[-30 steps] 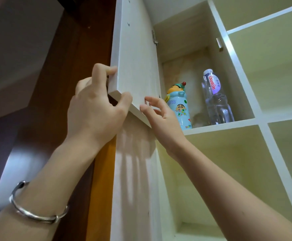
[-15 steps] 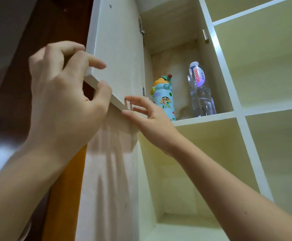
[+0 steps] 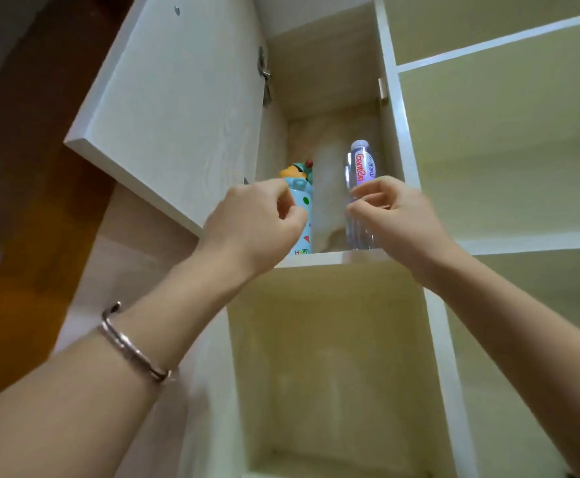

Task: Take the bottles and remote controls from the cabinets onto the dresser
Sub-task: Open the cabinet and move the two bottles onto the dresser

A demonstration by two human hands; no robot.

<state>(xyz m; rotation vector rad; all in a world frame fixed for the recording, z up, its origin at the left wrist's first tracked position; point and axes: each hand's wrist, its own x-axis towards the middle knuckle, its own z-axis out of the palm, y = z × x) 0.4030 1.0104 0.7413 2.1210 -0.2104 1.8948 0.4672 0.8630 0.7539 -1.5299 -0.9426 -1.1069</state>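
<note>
Two bottles stand in the high open cabinet compartment [image 3: 330,258]. On the left is a light-blue cartoon bottle [image 3: 301,201] with an orange and green top. On the right is a clear water bottle [image 3: 360,167] with a white and red label. My left hand [image 3: 257,222] is raised in front of the cartoon bottle, fingers curled, holding nothing. My right hand [image 3: 395,215] is raised in front of the lower half of the water bottle, its fingertips at the bottle, not closed round it.
The cabinet door [image 3: 171,98] is swung open to the left, above my left arm. A dark wooden panel [image 3: 40,167] lies further left. Open pale shelves [image 3: 505,150] run to the right, and another compartment [image 3: 330,357] sits below the bottles.
Both hands have left the cabinet door's lower edge and moved right and up to the bottles. The door stays swung open.
</note>
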